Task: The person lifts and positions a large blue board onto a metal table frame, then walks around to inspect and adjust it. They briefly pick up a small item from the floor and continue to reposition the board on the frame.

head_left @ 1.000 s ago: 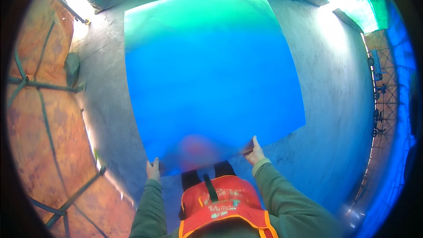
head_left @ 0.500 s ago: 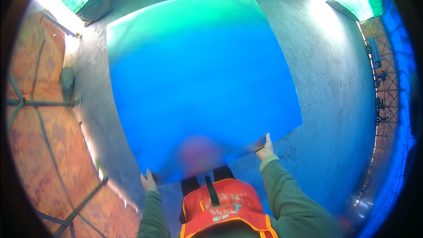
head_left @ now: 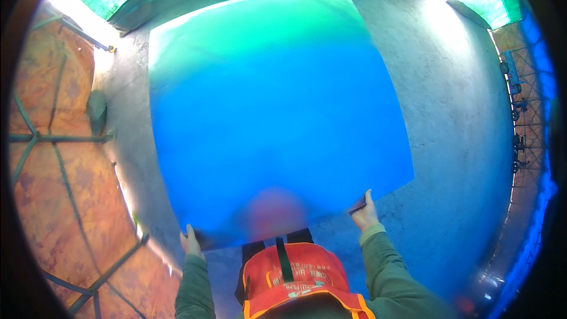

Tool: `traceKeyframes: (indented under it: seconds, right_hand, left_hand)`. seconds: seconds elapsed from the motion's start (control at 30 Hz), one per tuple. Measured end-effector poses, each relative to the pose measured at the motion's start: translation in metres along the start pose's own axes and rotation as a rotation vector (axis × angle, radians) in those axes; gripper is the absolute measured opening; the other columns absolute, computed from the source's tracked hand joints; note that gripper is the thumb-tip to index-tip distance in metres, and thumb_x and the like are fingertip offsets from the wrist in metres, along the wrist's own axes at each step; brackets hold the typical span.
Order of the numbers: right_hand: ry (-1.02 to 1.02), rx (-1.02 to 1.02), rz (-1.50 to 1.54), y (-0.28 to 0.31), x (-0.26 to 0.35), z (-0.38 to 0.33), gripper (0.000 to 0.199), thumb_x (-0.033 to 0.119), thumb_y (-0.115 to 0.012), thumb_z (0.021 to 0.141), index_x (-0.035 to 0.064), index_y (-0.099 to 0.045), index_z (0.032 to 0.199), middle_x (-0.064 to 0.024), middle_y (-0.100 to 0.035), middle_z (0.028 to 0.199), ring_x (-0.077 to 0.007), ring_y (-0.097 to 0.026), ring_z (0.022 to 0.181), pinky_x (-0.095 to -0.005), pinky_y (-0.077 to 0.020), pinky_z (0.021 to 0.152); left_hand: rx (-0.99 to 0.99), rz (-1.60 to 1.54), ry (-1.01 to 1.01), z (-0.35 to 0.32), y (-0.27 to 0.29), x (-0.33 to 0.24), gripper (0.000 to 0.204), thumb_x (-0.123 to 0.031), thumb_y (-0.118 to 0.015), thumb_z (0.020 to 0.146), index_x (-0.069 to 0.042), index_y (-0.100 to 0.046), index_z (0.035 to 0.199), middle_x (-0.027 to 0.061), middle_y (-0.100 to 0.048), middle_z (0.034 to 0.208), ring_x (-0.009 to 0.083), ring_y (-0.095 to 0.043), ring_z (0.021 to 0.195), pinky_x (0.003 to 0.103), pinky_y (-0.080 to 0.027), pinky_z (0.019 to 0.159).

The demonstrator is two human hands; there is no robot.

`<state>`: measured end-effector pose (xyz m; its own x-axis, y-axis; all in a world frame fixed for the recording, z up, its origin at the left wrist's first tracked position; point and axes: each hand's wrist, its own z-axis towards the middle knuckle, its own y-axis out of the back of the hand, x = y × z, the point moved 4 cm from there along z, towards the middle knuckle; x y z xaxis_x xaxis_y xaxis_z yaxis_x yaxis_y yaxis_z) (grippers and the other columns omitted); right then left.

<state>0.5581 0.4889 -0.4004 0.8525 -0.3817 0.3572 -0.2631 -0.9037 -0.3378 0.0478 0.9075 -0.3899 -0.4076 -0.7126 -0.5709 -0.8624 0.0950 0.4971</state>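
- Fingers [head_left: 189, 231] of the left hand [head_left: 191, 243], head view, left of the red apron [head_left: 322, 260]: clamped on the reflective sheet [head_left: 277, 100] near its corner
- Right hand [head_left: 364, 215], right of the apron: gripping the same edge
- Sheet extends forward from the apron, long axis unclear, neither hand nearer

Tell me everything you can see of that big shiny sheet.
The sheet is broad, thin and four-cornered, perhaps metal or plastic. Its glossy face shows blue, green toward the far edge, and a blurred red reflection by the near edge. The left hand holds its near left corner; the right hand holds the near edge farther right. Whether it touches the floor is unclear.
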Motion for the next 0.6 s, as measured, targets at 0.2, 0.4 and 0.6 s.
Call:
traceKeyframes:
  seconds: [0.2, 0.4, 0.6]
  right_hand:
    - [0.012, -0.139, -0.01, 0.05, -0.039, -0.052, 0.068, 0.07, -0.053, 0.103, 0.0123, -0.058, 0.14, -0.011, -0.061, 0.135, -0.0309, -0.056, 0.121, -0.0481, -0.0458, 0.102]
    - [0.104, -0.22, 0.184, 0.06, -0.126, -0.119, 0.079, 0.077, -0.056, 0.097, 0.0125, -0.057, 0.143, -0.011, -0.061, 0.138, -0.0321, -0.056, 0.125, -0.0508, -0.047, 0.107]
    - [-0.122, -0.194, 0.463, -0.012, -0.264, -0.135, 0.085, 0.079, -0.053, 0.097, 0.0074, -0.056, 0.143, -0.0163, -0.063, 0.141, -0.0344, -0.06, 0.127, -0.0512, -0.0499, 0.108]
  left_hand:
    - [0.144, 0.137, -0.16, 0.015, 0.009, -0.056, 0.062, -0.041, -0.064, 0.105, 0.001, -0.052, 0.149, 0.0161, -0.058, 0.147, 0.0285, -0.058, 0.131, 0.044, -0.047, 0.108]
    - [0.208, 0.414, -0.38, 0.06, -0.015, -0.18, 0.056, -0.043, -0.069, 0.097, -0.002, -0.065, 0.136, 0.0231, -0.07, 0.131, 0.0396, -0.066, 0.124, 0.049, -0.051, 0.104]
    - [0.05, 0.083, -1.028, 0.094, -0.051, -0.264, 0.062, -0.029, -0.063, 0.103, 0.004, -0.047, 0.153, 0.0302, -0.047, 0.156, 0.0447, -0.048, 0.144, 0.05, -0.039, 0.12]
